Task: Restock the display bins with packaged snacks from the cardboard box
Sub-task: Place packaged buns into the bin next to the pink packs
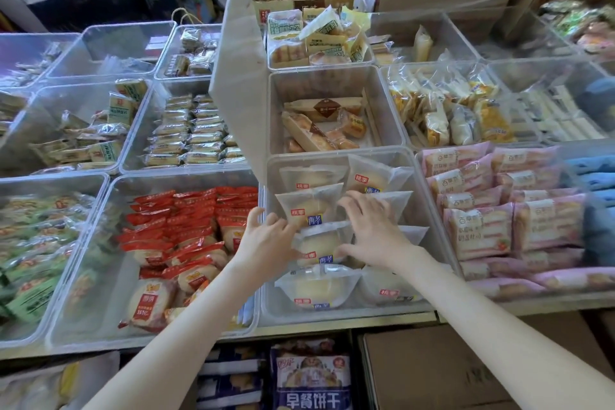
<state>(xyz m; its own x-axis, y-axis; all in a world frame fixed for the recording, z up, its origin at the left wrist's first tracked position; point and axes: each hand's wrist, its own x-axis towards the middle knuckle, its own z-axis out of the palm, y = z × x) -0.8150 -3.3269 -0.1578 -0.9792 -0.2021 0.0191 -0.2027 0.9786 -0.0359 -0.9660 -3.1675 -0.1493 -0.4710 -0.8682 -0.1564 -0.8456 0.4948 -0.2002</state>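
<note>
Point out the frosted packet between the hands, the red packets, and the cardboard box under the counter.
frosted packet (316, 241): head view, on its pale round centre.
red packets (193, 220): head view, middle of the pile in their bin.
cardboard box (432, 373): head view, on its bare brown face.

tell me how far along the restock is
Done: the front bin already holds rows of frosted packs. In hand: the left hand grips a pack there while the right hand presses flat on others. Left: the bin behind looks sparse and a far-left bin nearly empty.
</note>
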